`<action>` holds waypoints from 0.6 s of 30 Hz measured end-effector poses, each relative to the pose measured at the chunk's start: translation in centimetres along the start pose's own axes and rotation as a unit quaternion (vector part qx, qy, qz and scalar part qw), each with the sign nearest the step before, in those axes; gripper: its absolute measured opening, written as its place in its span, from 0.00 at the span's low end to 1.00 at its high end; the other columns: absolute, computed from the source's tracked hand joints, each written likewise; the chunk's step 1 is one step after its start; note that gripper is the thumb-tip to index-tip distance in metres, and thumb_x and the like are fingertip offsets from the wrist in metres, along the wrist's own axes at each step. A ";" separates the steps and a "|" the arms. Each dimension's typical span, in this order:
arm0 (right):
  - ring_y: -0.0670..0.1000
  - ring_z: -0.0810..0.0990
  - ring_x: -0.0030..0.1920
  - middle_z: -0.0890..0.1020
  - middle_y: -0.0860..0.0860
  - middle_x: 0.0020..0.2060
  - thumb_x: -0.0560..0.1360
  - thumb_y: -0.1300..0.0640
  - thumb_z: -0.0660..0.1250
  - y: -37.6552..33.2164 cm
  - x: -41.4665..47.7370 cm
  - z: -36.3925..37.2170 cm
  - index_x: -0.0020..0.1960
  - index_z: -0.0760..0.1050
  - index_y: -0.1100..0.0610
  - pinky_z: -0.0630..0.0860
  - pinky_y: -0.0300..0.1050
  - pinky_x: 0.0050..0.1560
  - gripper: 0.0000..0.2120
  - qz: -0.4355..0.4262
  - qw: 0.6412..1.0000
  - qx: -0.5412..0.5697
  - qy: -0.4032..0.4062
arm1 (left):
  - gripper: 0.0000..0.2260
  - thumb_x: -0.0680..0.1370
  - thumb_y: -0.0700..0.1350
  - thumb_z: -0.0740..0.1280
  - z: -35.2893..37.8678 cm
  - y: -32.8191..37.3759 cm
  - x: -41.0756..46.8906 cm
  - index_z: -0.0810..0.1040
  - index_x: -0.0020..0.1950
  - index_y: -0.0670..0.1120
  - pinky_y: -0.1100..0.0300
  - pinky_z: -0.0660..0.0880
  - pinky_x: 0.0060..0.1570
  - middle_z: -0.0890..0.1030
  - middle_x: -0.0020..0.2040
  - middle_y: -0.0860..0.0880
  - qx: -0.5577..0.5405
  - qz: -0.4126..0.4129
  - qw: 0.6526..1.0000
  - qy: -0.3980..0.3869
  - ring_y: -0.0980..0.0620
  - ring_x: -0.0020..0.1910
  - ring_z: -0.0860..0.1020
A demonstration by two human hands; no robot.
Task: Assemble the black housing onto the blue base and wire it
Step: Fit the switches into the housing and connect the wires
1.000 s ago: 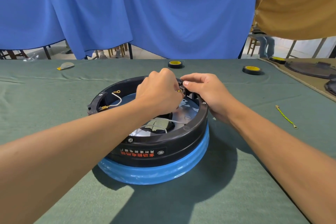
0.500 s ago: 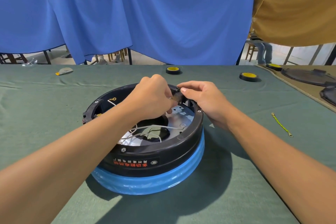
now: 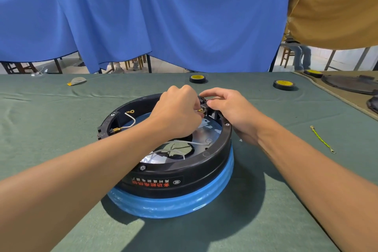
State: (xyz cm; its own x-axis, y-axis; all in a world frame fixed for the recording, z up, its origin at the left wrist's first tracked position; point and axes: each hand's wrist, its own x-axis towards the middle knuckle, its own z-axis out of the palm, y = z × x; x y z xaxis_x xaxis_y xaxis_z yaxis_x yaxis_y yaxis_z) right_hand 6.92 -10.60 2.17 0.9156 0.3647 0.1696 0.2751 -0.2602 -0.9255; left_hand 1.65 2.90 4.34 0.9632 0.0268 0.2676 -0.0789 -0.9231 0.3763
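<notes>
Green tablecloth (image 3: 61,120); red-lettered black housing (image 3: 184,172) on blue base (image 3: 173,204), hands (image 3: 178,112) pinching brass terminal (image 3: 200,110).

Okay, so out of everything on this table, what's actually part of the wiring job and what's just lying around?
In the job:
- black housing on the blue base
- white wire inside it
- brass terminal that the left hand holds
- right hand steadying the connector block

Lying about:
- two tape rolls
- yellow-green wire, possibly for later
- scrap at far left
- dark lids at right
</notes>
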 end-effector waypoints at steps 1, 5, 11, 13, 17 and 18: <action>0.56 0.81 0.54 0.82 0.57 0.52 0.79 0.64 0.59 -0.1 0.1 -0.1 0.59 0.79 0.53 0.76 0.56 0.60 0.14 0.014 1.000 0.016 -0.005 | 0.06 0.78 0.45 0.70 -0.1 0.0 0.0 0.83 0.52 0.45 0.48 0.80 0.49 0.82 0.46 0.44 -0.001 0.001 1.000 -0.003 0.44 0.44 0.80; 0.61 0.82 0.53 0.84 0.61 0.49 0.75 0.68 0.63 -0.8 0.3 -0.6 0.52 0.82 0.53 0.77 0.60 0.60 0.14 0.073 0.992 0.103 -0.007 | 0.05 0.78 0.45 0.69 -0.2 0.1 -0.1 0.84 0.49 0.45 0.49 0.80 0.47 0.82 0.43 0.45 0.006 0.005 1.000 -0.010 0.45 0.42 0.80; 0.59 0.83 0.50 0.84 0.61 0.47 0.74 0.69 0.66 -0.6 -0.1 -0.4 0.54 0.82 0.53 0.78 0.58 0.59 0.15 0.076 0.987 0.137 0.024 | 0.05 0.78 0.46 0.70 -1.2 0.6 0.1 0.83 0.45 0.47 0.53 0.78 0.41 0.80 0.38 0.48 0.036 -0.001 0.998 -0.045 0.47 0.38 0.78; 0.56 0.83 0.47 0.84 0.60 0.47 0.75 0.67 0.67 -0.2 -0.4 -0.9 0.56 0.81 0.57 0.79 0.53 0.57 0.12 0.065 0.987 0.143 0.010 | 0.06 0.76 0.47 0.71 -1.9 1.1 0.3 0.83 0.41 0.48 0.53 0.79 0.44 0.81 0.35 0.50 0.051 -0.016 0.996 -0.069 0.48 0.39 0.80; 0.53 0.84 0.49 0.85 0.59 0.48 0.78 0.58 0.67 -0.3 -0.4 -4.1 0.51 0.80 0.61 0.77 0.44 0.54 0.07 0.080 0.981 0.176 0.011 | 0.10 0.75 0.55 0.71 -2.5 2.1 0.2 0.82 0.47 0.48 0.51 0.77 0.45 0.79 0.40 0.48 0.128 -0.030 0.989 -0.070 0.43 0.43 0.78; 0.53 0.84 0.48 0.85 0.58 0.49 0.78 0.57 0.66 -0.4 -0.4 -5.2 0.52 0.80 0.61 0.78 0.45 0.52 0.09 0.078 0.985 0.151 0.026 | 0.11 0.76 0.55 0.69 -2.4 2.3 0.1 0.80 0.49 0.48 0.52 0.74 0.42 0.77 0.40 0.48 0.173 -0.023 0.984 -0.047 0.43 0.43 0.77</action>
State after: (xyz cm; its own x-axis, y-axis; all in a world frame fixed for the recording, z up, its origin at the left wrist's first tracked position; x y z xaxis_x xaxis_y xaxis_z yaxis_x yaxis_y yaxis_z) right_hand 7.99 -15.27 4.25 0.9555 0.2938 0.0270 0.0371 -0.0285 -0.9989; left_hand 0.92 1.73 7.32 0.9844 0.0515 0.1683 0.0423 -0.9974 0.0577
